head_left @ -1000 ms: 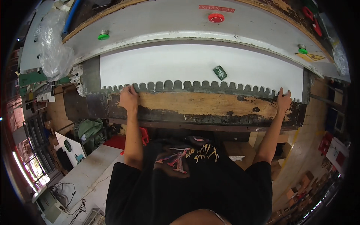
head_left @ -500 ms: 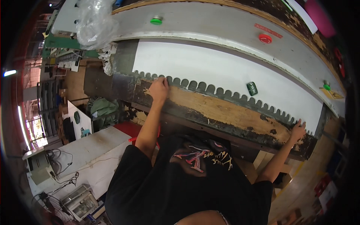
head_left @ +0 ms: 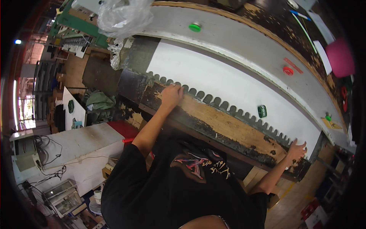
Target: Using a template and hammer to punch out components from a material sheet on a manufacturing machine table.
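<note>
A long white sheet (head_left: 213, 72) lies on the machine bed, its near edge lined with a row of dark rounded scallops (head_left: 207, 98). My left hand (head_left: 172, 95) is curled at the left part of this edge, fingers bent at the scallops; what its fingertips pinch is mostly hidden. Toward the sheet's right end, my right hand (head_left: 296, 150) rests with fingers spread, the tips on the white surface. A small dark green object (head_left: 262, 111) with light markings sits on the sheet, nearer my right hand.
Behind the sheet runs a grey machine beam (head_left: 236, 45) bearing a green button (head_left: 195, 27) and a red button (head_left: 288, 71). Clear plastic wrap (head_left: 124, 17) hangs at its left end. A worn wooden ledge (head_left: 217, 122) lies between me and the sheet. A white cabinet (head_left: 76, 147) stands to the left.
The view has turned and shifted, so the machine appears more slanted. My right hand's fingers look more spread over the sheet; my left hand stays curled at the scalloped edge.
</note>
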Action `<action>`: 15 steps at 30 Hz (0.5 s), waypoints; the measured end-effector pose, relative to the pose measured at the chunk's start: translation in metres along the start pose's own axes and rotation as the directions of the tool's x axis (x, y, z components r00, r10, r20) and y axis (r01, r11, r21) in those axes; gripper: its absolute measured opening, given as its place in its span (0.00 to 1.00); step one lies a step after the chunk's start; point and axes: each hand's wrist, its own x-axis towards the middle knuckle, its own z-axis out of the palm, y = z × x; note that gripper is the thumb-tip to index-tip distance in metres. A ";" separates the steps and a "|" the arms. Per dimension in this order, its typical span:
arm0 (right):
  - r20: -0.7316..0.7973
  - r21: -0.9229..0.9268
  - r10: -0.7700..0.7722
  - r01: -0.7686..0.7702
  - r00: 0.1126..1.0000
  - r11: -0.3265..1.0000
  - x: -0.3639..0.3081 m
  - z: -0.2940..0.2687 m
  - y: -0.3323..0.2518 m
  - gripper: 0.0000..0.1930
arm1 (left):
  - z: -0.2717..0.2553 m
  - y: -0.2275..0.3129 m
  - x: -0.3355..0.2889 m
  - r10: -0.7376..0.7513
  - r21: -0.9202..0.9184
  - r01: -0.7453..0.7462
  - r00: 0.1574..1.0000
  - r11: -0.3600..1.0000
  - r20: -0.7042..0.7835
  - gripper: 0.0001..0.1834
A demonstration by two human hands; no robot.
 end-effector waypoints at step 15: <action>-0.049 0.862 -0.729 0.398 0.683 0.314 -0.219 -0.130 -0.260 0.27 | -0.045 -0.162 -0.013 -0.038 -0.588 0.029 0.999 0.809 -0.004 0.07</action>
